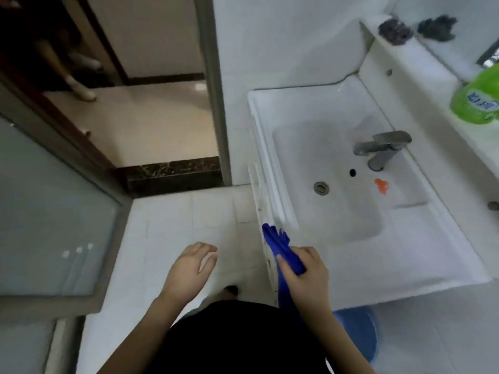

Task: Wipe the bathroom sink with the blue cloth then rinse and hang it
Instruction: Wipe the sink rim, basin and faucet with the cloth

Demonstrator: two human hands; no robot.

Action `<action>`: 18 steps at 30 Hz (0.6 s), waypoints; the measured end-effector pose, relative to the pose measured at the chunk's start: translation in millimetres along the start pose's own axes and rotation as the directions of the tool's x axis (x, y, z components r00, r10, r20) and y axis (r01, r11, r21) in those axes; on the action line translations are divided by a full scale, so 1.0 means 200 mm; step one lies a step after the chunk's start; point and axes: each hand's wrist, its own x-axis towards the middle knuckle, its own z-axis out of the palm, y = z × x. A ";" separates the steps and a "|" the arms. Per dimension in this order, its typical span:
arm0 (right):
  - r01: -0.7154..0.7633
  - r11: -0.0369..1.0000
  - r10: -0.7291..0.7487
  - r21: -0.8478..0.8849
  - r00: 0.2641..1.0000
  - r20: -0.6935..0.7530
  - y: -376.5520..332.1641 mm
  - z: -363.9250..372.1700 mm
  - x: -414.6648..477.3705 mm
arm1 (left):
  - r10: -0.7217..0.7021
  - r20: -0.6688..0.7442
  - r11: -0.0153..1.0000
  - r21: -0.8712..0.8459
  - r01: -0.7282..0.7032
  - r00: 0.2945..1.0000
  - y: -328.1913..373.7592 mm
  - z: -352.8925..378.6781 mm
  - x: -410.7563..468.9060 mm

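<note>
- Here I see the right hand (307, 273) clenched round the blue cloth (280, 247), with the forearm reaching in from the near edge.
- The bunched cloth lies against the near left corner of the sink (266, 157) rim, and its tail hangs below the hand.
- The left hand (189, 268) hovers over the floor tiles (162, 225) left of the sink, fingers relaxed and loosely spread, holding nothing.

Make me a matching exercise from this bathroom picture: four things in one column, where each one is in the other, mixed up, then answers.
1 blue cloth
2 faucet
3 green bottle
4 left hand

A on the ledge behind the sink
B gripped by the right hand
C above the floor tiles
D on the sink's back rim

Pairs: 1-B, 2-D, 3-A, 4-C
</note>
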 end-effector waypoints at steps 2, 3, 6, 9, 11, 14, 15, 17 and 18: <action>0.054 0.999 -0.054 0.009 0.992 0.110 -0.04 0.09 -0.01 | -0.190 -0.028 0.981 -0.045 0.188 0.981 -0.14 -0.02 -0.21; 0.089 0.996 -0.091 0.019 0.982 0.164 -0.06 0.14 -0.02 | -0.260 -0.055 0.964 -0.062 0.257 0.964 -0.19 -0.05 -0.31; 0.147 0.987 -0.158 0.061 0.947 0.281 -0.18 0.29 -0.03 | -0.425 -0.187 0.905 -0.127 0.407 0.886 -0.33 -0.16 -0.53; 0.204 0.972 -0.230 0.112 0.920 0.316 -0.31 0.44 -0.03 | -0.556 -0.291 0.831 -0.225 0.509 0.779 -0.42 -0.30 -0.66; 0.210 0.970 -0.239 0.122 0.915 0.326 -0.39 0.54 -0.02 | -0.578 -0.325 0.816 -0.235 0.528 0.748 -0.50 -0.38 -0.70; 0.177 0.982 -0.191 0.071 0.916 0.353 -0.44 0.68 0.02 | -0.594 -0.316 0.804 -0.236 0.545 0.740 -0.64 -0.46 -0.71; 0.150 0.987 -0.159 0.052 0.921 0.356 -0.43 0.74 0.05 | -0.595 -0.300 0.803 -0.237 0.547 0.745 -0.69 -0.49 -0.69; 0.117 0.993 -0.113 0.008 0.935 0.337 -0.43 0.84 0.10 | -0.588 -0.258 0.808 -0.229 0.543 0.766 -0.79 -0.55 -0.62; 0.107 0.994 -0.094 -0.024 0.944 0.316 -0.44 0.88 0.11 | -0.571 -0.235 0.819 -0.219 0.529 0.787 -0.84 -0.59 -0.58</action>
